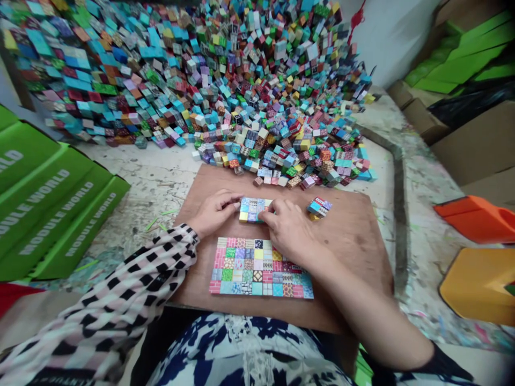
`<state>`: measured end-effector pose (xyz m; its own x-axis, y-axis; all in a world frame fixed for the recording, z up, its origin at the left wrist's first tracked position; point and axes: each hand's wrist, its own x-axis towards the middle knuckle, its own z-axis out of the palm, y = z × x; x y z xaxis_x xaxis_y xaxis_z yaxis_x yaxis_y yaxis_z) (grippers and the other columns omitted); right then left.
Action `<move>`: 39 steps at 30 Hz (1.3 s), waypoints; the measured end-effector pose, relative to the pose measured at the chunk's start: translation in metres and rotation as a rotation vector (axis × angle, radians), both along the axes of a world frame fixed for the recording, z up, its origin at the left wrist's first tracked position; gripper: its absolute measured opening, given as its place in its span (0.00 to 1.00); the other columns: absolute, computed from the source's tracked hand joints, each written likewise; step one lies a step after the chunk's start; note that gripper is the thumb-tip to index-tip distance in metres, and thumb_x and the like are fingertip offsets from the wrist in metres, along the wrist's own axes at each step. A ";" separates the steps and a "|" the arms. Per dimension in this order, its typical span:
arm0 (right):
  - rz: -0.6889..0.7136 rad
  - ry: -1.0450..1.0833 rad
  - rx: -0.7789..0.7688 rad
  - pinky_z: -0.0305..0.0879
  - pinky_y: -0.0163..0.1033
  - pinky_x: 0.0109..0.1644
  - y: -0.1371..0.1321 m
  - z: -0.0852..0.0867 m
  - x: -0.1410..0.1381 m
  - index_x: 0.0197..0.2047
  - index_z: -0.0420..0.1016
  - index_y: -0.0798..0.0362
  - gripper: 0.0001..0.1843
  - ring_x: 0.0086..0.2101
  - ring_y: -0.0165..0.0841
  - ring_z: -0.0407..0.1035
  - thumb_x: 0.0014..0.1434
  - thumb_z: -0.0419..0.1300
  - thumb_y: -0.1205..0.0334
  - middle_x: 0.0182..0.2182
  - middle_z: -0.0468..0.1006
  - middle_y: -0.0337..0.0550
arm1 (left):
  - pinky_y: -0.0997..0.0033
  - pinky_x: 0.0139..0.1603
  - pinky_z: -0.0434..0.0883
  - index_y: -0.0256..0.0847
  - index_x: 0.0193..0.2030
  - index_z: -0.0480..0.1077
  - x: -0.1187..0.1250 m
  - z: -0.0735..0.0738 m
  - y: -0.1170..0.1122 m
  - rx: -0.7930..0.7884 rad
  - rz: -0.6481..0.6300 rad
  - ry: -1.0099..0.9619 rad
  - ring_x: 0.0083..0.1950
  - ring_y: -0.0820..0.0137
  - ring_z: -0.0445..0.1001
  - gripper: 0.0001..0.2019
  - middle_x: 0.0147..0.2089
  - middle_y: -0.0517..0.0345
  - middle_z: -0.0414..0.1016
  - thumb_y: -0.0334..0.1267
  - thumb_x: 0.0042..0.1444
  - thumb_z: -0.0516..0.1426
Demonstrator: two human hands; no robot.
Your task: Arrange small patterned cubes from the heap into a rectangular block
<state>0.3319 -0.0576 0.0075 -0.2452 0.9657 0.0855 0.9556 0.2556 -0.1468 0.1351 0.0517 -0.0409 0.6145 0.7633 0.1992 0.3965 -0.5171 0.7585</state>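
Note:
On a brown board, a small group of patterned cubes (250, 206) sits packed in rows. My left hand (219, 210) pinches at the left end of these cubes, thumb and fingertips close together. My right hand (287, 225) grips the right end, with its fingers covering some of the cubes there. Nearer to me lies a larger flat rectangle of patterned cubes (257, 271) in neat rows; my right wrist hides its upper right part. To the right of my right hand is a small loose cluster of cubes (319, 208).
A large heap of loose cubes (241, 80) spreads behind the brown board (346, 289). Green boxes (68, 209) marked "MODULE WORLD" stand on the left. At the right are an orange object (475, 217), a yellow one (475, 287) and cardboard boxes (478, 145).

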 end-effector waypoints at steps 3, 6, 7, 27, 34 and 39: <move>0.037 0.044 0.000 0.52 0.43 0.39 0.003 0.000 -0.004 0.47 0.78 0.48 0.18 0.38 0.40 0.60 0.65 0.48 0.69 0.39 0.70 0.49 | 0.61 0.53 0.70 0.41 0.51 0.75 0.000 0.000 0.001 0.000 0.003 0.007 0.49 0.65 0.74 0.15 0.46 0.53 0.77 0.40 0.61 0.53; 0.062 0.040 -0.005 0.52 0.43 0.40 0.005 -0.002 -0.006 0.47 0.78 0.47 0.18 0.38 0.40 0.60 0.66 0.48 0.67 0.38 0.69 0.49 | 0.61 0.53 0.71 0.42 0.51 0.75 0.000 -0.001 0.001 0.006 -0.006 0.010 0.48 0.65 0.75 0.15 0.45 0.53 0.77 0.39 0.61 0.53; 0.064 0.035 -0.012 0.52 0.43 0.40 0.006 -0.002 -0.007 0.46 0.78 0.48 0.18 0.38 0.41 0.60 0.67 0.48 0.66 0.38 0.69 0.49 | 0.61 0.53 0.71 0.41 0.51 0.75 0.000 -0.001 0.001 0.008 -0.008 0.009 0.48 0.66 0.75 0.15 0.45 0.53 0.76 0.39 0.61 0.53; -0.049 0.157 -0.138 0.63 0.47 0.48 0.013 -0.007 0.025 0.55 0.71 0.54 0.23 0.48 0.45 0.65 0.61 0.60 0.50 0.50 0.71 0.53 | 0.52 0.61 0.66 0.41 0.60 0.68 0.000 0.001 -0.005 -0.017 -0.101 0.086 0.57 0.57 0.68 0.28 0.53 0.49 0.68 0.51 0.55 0.59; -0.065 0.405 -0.221 0.63 0.41 0.43 0.005 -0.008 0.032 0.52 0.72 0.52 0.20 0.40 0.36 0.67 0.56 0.65 0.59 0.42 0.71 0.46 | 0.61 0.49 0.73 0.42 0.61 0.67 0.009 0.001 0.002 -0.009 -0.108 0.078 0.46 0.64 0.72 0.24 0.49 0.51 0.69 0.42 0.58 0.56; -0.135 0.456 -0.220 0.63 0.40 0.43 -0.001 -0.003 0.021 0.50 0.73 0.53 0.17 0.38 0.35 0.66 0.56 0.64 0.65 0.38 0.70 0.43 | 0.62 0.48 0.72 0.39 0.63 0.65 0.019 0.003 -0.001 -0.036 -0.088 0.060 0.42 0.66 0.72 0.27 0.46 0.52 0.71 0.34 0.55 0.54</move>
